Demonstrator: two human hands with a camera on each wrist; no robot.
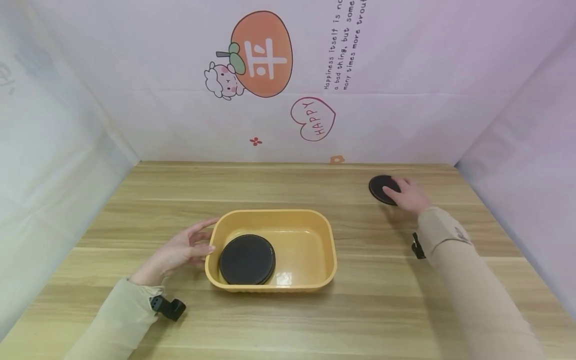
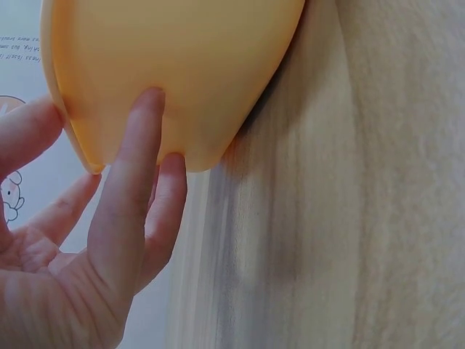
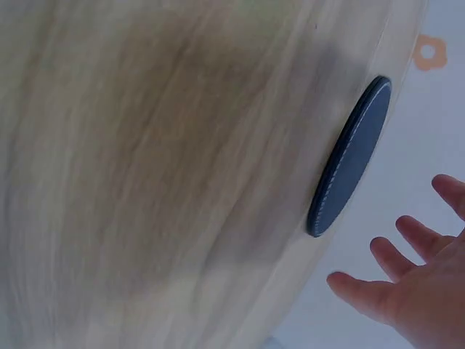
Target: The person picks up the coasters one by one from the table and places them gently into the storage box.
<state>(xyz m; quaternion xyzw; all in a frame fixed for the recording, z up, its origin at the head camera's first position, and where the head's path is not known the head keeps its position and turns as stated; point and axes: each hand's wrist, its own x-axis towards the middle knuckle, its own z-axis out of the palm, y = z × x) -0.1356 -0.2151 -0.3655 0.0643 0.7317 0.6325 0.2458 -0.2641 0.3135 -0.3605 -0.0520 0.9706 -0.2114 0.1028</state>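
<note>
A yellow rectangular tub (image 1: 292, 252) stands on the wooden table. My left hand (image 1: 186, 250) holds its left end, thumb over the rim and the other fingers along the outer wall (image 2: 211, 65). Inside the tub, on its left side, lies a round black coaster (image 1: 247, 260) with a thick, layered-looking edge. Another round black coaster (image 1: 380, 189), stitched along its border, lies at the table's back right. Above its right side is my right hand (image 1: 407, 195), fingers spread. In the right wrist view the fingertips stand apart from that coaster (image 3: 352, 156).
The wooden tabletop (image 1: 279, 325) reaches back to a white printed cloth (image 1: 180, 125) hung behind it. Similar cloth walls close off the left and right sides. A black strap (image 1: 168, 307) hangs from the left cuff, and another (image 1: 418, 246) from the right.
</note>
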